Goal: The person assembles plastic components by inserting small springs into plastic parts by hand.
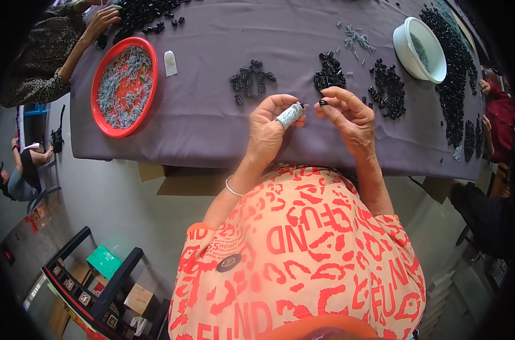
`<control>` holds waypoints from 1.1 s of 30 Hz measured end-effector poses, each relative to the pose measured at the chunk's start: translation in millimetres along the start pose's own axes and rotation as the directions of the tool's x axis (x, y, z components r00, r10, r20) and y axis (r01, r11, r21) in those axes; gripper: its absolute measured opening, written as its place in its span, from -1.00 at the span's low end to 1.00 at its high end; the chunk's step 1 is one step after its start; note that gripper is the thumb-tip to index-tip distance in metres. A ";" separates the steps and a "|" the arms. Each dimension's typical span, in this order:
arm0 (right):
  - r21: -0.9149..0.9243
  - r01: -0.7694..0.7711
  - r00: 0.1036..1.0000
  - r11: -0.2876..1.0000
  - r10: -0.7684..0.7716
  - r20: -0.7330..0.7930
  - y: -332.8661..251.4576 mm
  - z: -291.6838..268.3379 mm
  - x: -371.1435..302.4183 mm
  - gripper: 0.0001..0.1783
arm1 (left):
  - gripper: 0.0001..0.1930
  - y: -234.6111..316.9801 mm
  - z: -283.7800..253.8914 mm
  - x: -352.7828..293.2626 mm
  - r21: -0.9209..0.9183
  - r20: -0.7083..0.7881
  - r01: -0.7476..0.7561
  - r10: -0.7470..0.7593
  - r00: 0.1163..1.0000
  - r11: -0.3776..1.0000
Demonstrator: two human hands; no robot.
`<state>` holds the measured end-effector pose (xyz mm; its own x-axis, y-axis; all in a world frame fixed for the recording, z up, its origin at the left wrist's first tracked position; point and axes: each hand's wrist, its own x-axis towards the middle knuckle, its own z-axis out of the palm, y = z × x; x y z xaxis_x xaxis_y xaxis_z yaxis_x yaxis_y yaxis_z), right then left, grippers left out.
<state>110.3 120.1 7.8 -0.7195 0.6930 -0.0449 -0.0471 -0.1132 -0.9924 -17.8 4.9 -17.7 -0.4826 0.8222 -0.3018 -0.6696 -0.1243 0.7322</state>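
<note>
Your left hand (269, 124) and right hand (351, 120) are raised over the near edge of the worktop (201, 113), around the middle of its length. The fingers of your left hand are pinched together around a small piece (304, 105) with a clear-looking tip; its exact shape is too small to tell. A mottled pale grey wrap (290, 115) covers one digit of that hand, apparently the thumb. Your right hand has thumb and forefinger closed on a shiny black piece (324, 103), just beside the left fingertips, with a narrow gap between the two hands.

Beyond your hands, toward the middle of the worktop, you have a loose left cluster of black pieces (250, 79), a tighter middle cluster (329, 72) past your right fingertips, and a right cluster (388, 92). Farther toward the far edge lie scattered grey slivers (357, 39).

Near the left edge stands a red tray (151, 102) holding many grey slivers, with a white thumb-shaped object (170, 63) just beside it. Toward the right edge is a white bowl (405, 54) with grey contents, next to a long black heap (450, 79). Another black heap (141, 20) lies at the far left corner, where a co-worker's hand (102, 21) reaches in.
</note>
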 end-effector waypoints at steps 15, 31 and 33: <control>-0.427 0.244 0.966 0.871 -0.258 0.025 -7.5 -5.0 -16.1 -0.79 | -0.82 3.2 13.1 -11.7 0.216 0.051 -0.081 0.071 0.996 0.973; -0.346 0.218 0.971 0.913 -0.237 -0.013 -3.7 -2.6 -28.4 -0.82 | -0.83 2.9 22.7 -18.1 0.243 0.063 -0.132 0.120 0.991 0.961; -0.253 0.162 0.982 0.954 -0.181 -0.053 -3.0 -1.4 -30.7 -0.82 | -0.83 3.8 22.4 -18.3 0.245 0.062 -0.136 0.124 0.990 0.960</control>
<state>133.5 100.2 12.0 -0.6617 0.7386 0.1290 0.0143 0.1845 -0.9827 1.1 1.8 4.2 -0.5261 0.8332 -0.1702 -0.4394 -0.0950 0.8933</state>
